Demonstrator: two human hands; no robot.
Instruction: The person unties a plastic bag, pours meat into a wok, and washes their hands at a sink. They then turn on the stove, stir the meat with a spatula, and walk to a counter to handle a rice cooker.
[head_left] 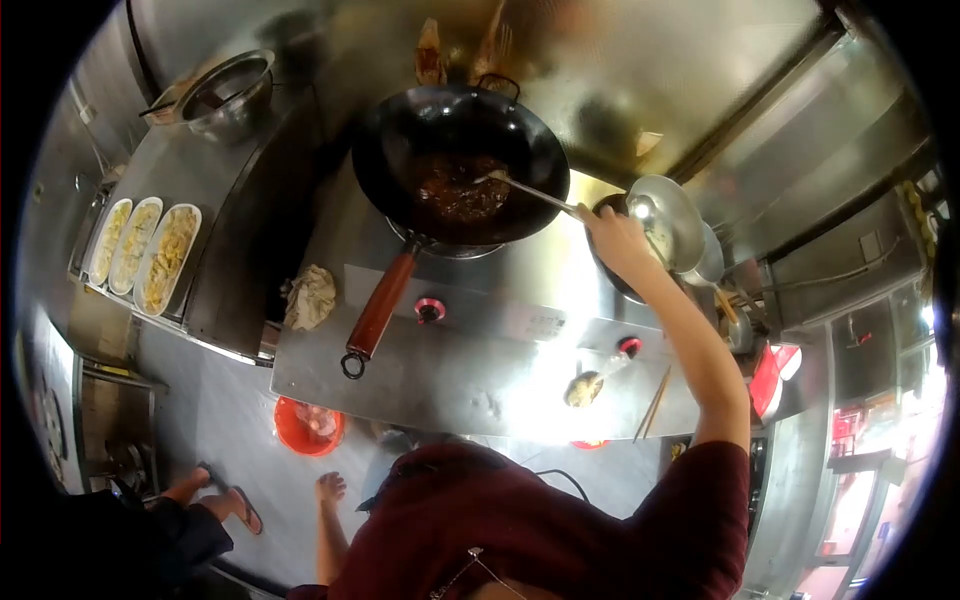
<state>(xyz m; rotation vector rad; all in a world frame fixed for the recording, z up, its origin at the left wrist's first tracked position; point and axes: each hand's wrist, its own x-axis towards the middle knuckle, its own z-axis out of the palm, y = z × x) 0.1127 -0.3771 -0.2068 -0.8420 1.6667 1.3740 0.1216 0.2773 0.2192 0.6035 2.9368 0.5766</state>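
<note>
My right hand (pixel 617 240) is wrapped round the handle of a metal ladle (pixel 540 194), whose head dips into dark brown sauce (pixel 462 190) in a black wok (pixel 540 150). The wok sits on the stove, its wooden handle (pixel 383 305) pointing towards me with no hand on it. My left hand (pixel 330 487) hangs low by my side, away from the stove, holding nothing, its fingers loosely apart. Just above it in the view, an orange-red basin (pixel 283 428) on the floor contains pale pieces I cannot make out.
Three oval dishes of food (pixel 168 262) stand on the left counter, below a metal bowl (pixel 232 105). A crumpled cloth (pixel 311 298) lies left of the wok handle. At right are metal bowls (pixel 668 215) and chopsticks (pixel 655 402). Another person's feet (pixel 240 508) show at lower left.
</note>
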